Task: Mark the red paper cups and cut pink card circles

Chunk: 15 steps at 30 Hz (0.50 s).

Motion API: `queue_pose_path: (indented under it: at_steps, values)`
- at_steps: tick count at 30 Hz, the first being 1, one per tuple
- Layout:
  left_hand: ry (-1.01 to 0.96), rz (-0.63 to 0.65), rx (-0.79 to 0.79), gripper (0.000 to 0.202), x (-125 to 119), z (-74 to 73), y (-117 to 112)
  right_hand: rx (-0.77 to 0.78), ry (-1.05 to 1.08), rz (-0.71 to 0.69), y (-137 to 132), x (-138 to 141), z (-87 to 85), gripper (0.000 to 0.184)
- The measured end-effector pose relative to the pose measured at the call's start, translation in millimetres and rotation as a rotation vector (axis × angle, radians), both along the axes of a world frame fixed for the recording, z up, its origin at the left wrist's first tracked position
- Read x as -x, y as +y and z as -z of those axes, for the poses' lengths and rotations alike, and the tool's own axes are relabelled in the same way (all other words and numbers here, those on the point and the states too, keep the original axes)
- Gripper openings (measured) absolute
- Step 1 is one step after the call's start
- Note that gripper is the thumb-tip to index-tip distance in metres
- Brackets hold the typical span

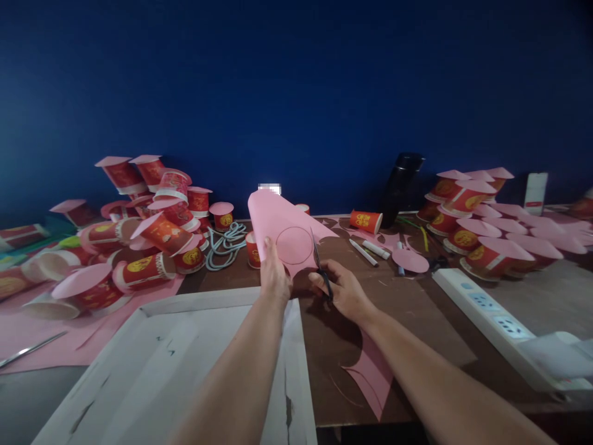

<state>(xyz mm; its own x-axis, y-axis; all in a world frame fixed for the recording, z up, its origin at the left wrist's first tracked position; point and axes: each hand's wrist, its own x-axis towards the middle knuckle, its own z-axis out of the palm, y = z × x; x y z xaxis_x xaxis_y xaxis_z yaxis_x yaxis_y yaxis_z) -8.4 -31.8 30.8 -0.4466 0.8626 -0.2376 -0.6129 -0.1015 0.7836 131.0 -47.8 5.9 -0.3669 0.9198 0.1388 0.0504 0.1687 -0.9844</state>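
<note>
My left hand [274, 275] grips a sheet of pink paper [282, 216] by its lower left edge, thumb on the front. A dark circle outline is drawn on the paper, and its lower edge has curved cut-outs. In my right hand [343, 289] is a pair of black-handled scissors [324, 279], fingers wrapped round the handles. The blades point up and lie at the right side of the drawn circle, touching or very close to the paper. Below my right forearm a pink paper offcut [373, 374] with curved edges rests on the brown table [338, 346].
Red paper cups [148, 272] with pink discs are heaped at the left, more cups [463, 238] at the right. A white shallow box [185, 364] lies under my left arm. Markers [364, 252], a lying cup [365, 220], a black bottle [402, 188], a coiled cord [225, 246] and a power strip [491, 321] surround.
</note>
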Motion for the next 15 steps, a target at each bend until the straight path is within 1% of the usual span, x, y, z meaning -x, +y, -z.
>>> queue_pose_path:
  at_steps: [3,7,10,12,15]
  values:
    - [-0.055,-0.057,0.034,0.060,-1.2,-2.5,0.3,-0.006,-0.011,0.002,-0.2,-0.2,-0.5,0.036]
    - [-0.086,-0.062,0.022,0.059,-1.6,-5.9,-0.8,-0.009,-0.007,-0.005,0.1,-0.4,0.9,0.035]
    - [-0.101,-0.048,0.008,0.058,-1.0,-6.6,-1.6,-0.009,0.003,-0.018,0.4,-0.7,1.8,0.035]
    - [-0.108,-0.022,-0.044,0.058,-0.7,-5.3,-1.8,-0.012,-0.001,-0.020,0.2,-0.6,1.3,0.035]
    - [-0.085,0.054,-0.145,0.057,-0.3,-1.4,-2.0,-0.009,-0.009,-0.008,-0.6,-0.3,-1.1,0.035]
